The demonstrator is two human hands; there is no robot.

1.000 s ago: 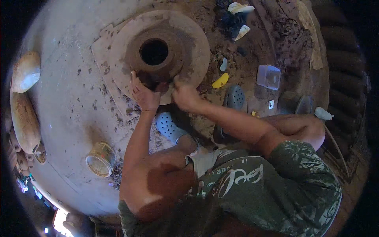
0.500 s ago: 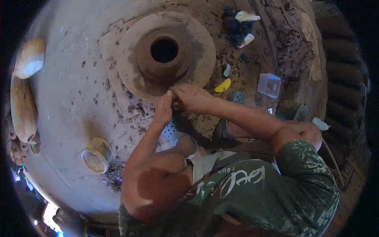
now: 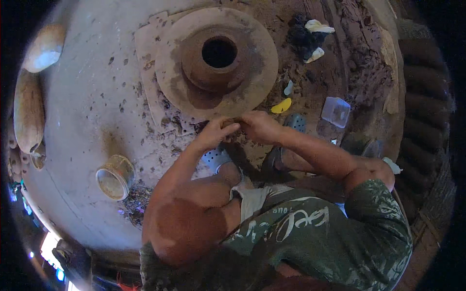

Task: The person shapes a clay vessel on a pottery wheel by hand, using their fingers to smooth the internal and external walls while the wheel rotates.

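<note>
We hold our left hand (image 3: 216, 132) and right hand (image 3: 262, 128) curled close together by the round board (image 3: 262, 80) bearing the clay pot (image 3: 206, 72), but cannot tell whether they grip anything.

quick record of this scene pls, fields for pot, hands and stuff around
pot: round, brown, dark mouth facing up
support: pale round disc under the pot
hands: left hand and right hand close together by the disc's near edge
held: cannot tell if anything is between the fingers
to the right: yellow curved piece, clear plastic tub
to the left: round bucket
</note>
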